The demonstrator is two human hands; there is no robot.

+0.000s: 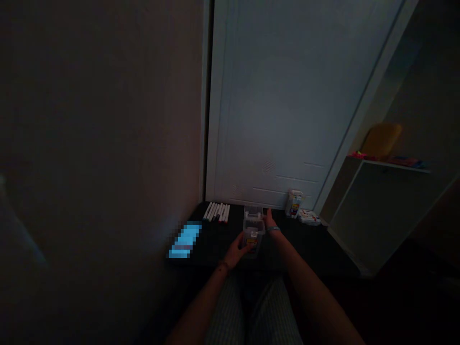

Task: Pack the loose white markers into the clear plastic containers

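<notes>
A clear plastic box with a coloured label stands upright near the middle of the dark table, its hinged lid tipped back and open. My left hand is closed round the left and front of the box, thumb across the label. Beside the right edge of the lid is my right hand, its fingers stretched out; whether it touches the lid I cannot tell. Left of the box, several white marker pens lie in a row. Dim light hides what the box contains.
On the dark table, a second labelled box stands at the back right, with a flat white pack beside it. A lit, blurred-out screen lies at the left. A pale panel rises behind; a wall borders the left.
</notes>
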